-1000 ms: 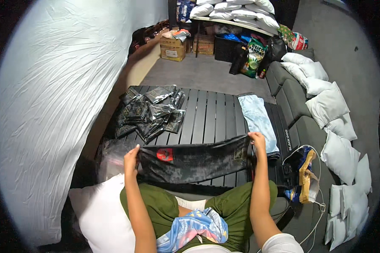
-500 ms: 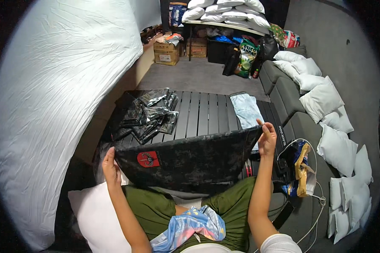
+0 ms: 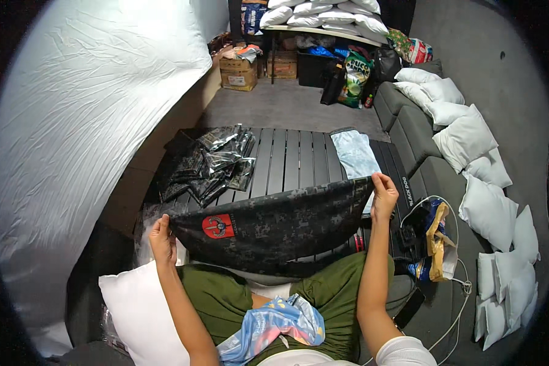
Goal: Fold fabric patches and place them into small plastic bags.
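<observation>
Stretched between my two hands is a dark digital-camouflage cloth (image 3: 287, 226) with a red emblem near its left end. My left hand (image 3: 163, 238) pinches its left upper corner, and my right hand (image 3: 384, 194) pinches the right upper corner. The cloth sags in the middle above my lap, over the near edge of a black slatted table (image 3: 285, 160). Across my lap lies a light blue patterned cloth (image 3: 280, 326). A pile of black shiny plastic packets (image 3: 216, 161) rests on the table's left part, and a folded light blue cloth (image 3: 355, 155) on its right.
Left of me are a white pillow (image 3: 141, 311) and a large hanging white sheet (image 3: 104, 122). Small white pillows (image 3: 466, 137) line the grey sofa on the right, near a white cable (image 3: 463, 305) and a yellow-blue bag (image 3: 438, 244). Cardboard boxes (image 3: 239, 74) stand at the back.
The dark cloth has been pulled straighter between my hands, and its lower edge has lifted. Its emblem has shifted slightly up and right. Both hands keep their hold.
</observation>
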The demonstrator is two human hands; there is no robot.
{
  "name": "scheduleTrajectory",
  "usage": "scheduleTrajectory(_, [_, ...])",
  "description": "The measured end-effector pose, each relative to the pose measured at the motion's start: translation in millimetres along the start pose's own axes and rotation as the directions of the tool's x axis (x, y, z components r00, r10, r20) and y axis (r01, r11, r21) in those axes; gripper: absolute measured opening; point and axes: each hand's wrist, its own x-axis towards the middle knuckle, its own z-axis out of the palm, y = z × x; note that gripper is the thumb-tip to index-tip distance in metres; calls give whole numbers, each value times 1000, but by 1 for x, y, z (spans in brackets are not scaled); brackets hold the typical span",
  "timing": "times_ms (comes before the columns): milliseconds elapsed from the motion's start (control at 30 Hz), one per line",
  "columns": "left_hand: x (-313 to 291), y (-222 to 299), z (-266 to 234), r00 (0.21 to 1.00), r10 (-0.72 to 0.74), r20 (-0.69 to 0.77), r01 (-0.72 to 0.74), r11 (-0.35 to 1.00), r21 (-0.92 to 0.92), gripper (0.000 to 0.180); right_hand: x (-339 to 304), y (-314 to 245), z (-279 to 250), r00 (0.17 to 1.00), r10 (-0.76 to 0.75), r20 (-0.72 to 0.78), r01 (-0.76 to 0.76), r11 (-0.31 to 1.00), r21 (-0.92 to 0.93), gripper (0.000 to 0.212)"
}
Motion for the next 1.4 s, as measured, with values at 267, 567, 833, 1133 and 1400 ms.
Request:
scheduleTrajectory(267, [-2, 9, 12, 987, -137, -88, 144, 986, 86, 16, 4, -4, -11, 963, 259, 77, -269, 945, 187, 24])
scheduleTrajectory(567, [-2, -1, -10, 872, -485, 60, 484, 874, 32, 11, 4, -5, -12, 956, 287, 69, -294, 942, 159, 20])
scheduleTrajectory(833, [0, -9, -18, 820, -564, 98, 569, 822, -28, 11, 4, 1, -14, 959, 272, 78, -282, 944, 170, 10])
scheduleTrajectory(1133, [-4, -6, -1, 920, -366, 140, 368, 930, 8, 36, 8, 4, -20, 963, 227, 144, -251, 950, 184, 8])
scheduleTrajectory(1400, [0, -12, -2, 979, -199, -39, 199, 980, -5, 23, 5, 1, -20, 963, 202, 178, -231, 959, 162, 9])
